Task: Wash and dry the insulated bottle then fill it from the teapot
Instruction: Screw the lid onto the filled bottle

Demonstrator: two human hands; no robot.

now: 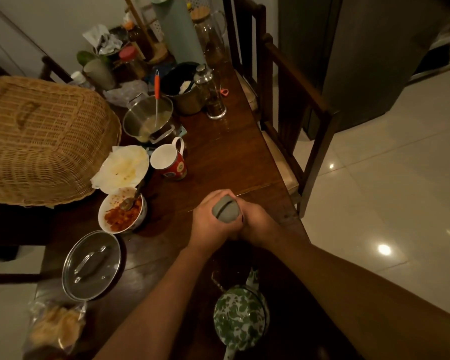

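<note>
Teapot (240,318) nearest | left hand (207,220), right hand (258,224) wrapped round bottle (225,209) | dark wooden table (218,152) | glossy tiled floor (374,183)

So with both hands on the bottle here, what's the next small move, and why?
Probably twist the lid off. The left hand and right hand both grip the insulated bottle, the lid is on, and the teapot stands close by. Whether the bottle has been washed cannot be told.

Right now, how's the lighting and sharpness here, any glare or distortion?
Head view: dim, warm light; teapot in shadow; lamp glare spots on the floor tiles; wide-angle bending curves the basket; left hand and right hand on the bottle look fairly sharp.
</note>
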